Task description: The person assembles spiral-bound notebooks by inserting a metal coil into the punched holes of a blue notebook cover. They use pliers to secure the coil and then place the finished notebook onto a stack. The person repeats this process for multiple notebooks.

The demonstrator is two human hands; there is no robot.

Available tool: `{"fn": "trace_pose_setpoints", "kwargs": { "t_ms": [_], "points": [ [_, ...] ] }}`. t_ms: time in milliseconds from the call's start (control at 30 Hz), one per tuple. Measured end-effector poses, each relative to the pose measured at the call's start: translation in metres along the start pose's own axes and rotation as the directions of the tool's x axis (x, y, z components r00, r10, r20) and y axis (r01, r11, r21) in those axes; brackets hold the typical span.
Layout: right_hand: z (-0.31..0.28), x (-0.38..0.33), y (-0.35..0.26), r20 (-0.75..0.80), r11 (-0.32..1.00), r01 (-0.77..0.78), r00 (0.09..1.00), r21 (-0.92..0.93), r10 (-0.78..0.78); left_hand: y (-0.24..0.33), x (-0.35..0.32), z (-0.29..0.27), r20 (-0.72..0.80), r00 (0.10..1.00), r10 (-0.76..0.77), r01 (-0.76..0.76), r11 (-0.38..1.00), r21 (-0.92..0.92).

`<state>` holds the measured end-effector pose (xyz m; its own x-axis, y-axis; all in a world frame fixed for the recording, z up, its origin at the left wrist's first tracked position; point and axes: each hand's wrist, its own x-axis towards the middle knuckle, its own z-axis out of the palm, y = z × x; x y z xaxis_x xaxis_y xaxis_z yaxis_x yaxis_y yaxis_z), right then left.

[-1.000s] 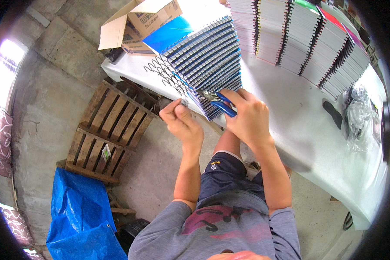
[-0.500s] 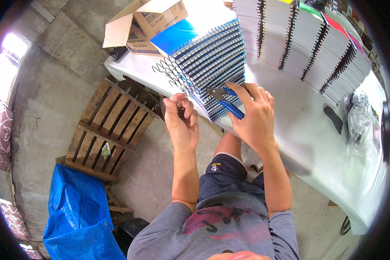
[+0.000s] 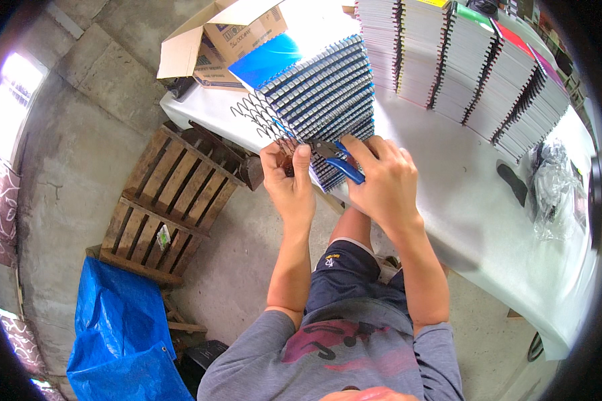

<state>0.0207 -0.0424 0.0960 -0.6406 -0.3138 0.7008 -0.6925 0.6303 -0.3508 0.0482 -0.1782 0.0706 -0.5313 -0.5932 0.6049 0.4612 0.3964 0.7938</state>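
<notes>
A fanned row of spiral-bound notebooks (image 3: 324, 100) lies on the white table (image 3: 461, 207), their wire coils (image 3: 261, 115) sticking out past the table edge. My left hand (image 3: 289, 182) pinches the end of a wire coil at the nearest notebook. My right hand (image 3: 384, 182) grips blue-handled pliers (image 3: 338, 160), whose jaws point at that same coil end beside my left thumb.
Stacks of bound notebooks (image 3: 461, 67) stand upright along the table's far side. An open cardboard box (image 3: 224, 33) sits at the table's left end. A clear plastic bag (image 3: 555, 190) lies at right. A wooden pallet (image 3: 170, 200) and a blue tarp (image 3: 124, 331) lie on the concrete floor.
My left hand rose from below the table edge up to the coil end. My right hand with the pliers stayed at the nearest notebook.
</notes>
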Motion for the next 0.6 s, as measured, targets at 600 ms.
{"fn": "trace_pose_setpoints", "kwargs": {
  "t_ms": [600],
  "points": [
    [-0.007,0.004,-0.001,-0.080,1.000,0.022,0.997,0.004,-0.021,0.011,0.002,-0.016,0.005,1.000,0.004,-0.005,0.992,0.123]
  ]
}}
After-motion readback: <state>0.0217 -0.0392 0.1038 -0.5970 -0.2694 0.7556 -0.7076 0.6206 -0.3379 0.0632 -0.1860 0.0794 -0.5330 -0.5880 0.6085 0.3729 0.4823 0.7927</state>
